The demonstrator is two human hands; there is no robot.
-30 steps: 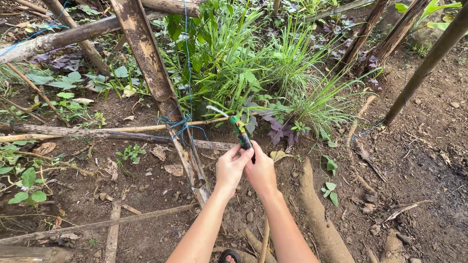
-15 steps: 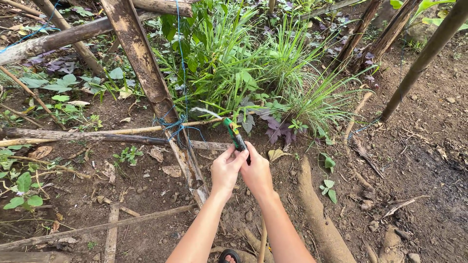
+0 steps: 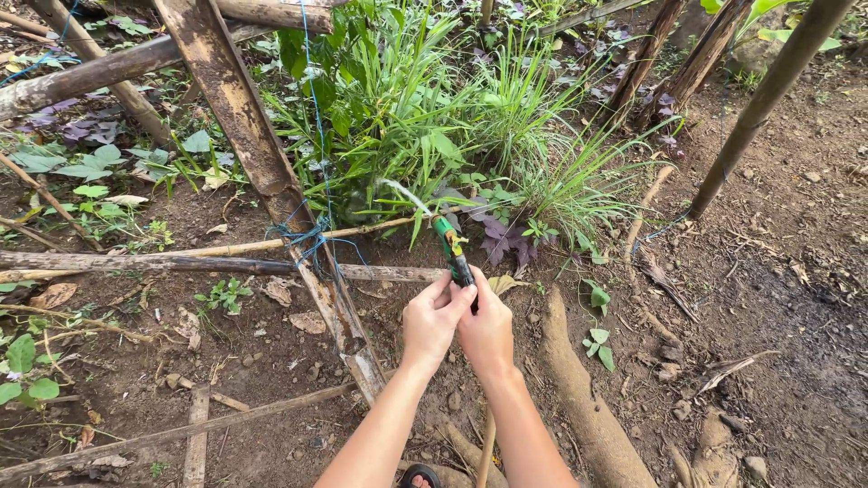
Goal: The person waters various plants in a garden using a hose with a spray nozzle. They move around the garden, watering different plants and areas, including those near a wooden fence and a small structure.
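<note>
Left hand [image 3: 431, 319] and right hand [image 3: 488, 327] pressed together, both gripping green-handled knife [image 3: 451, 250], blade pointing far-left into grass clump [image 3: 452, 117], leaning wooden post [image 3: 262, 172] with blue string [image 3: 312, 237] at left

Both hands, the left hand [image 3: 432, 321] and the right hand [image 3: 486, 330], cover the lower grip of the green-handled tool [image 3: 450, 248], so its end stays unseen. Its pale blade [image 3: 405, 193] blurs into the grass [image 3: 470, 117]. A sandal [image 3: 420, 476] is cut off by the bottom edge.
</note>
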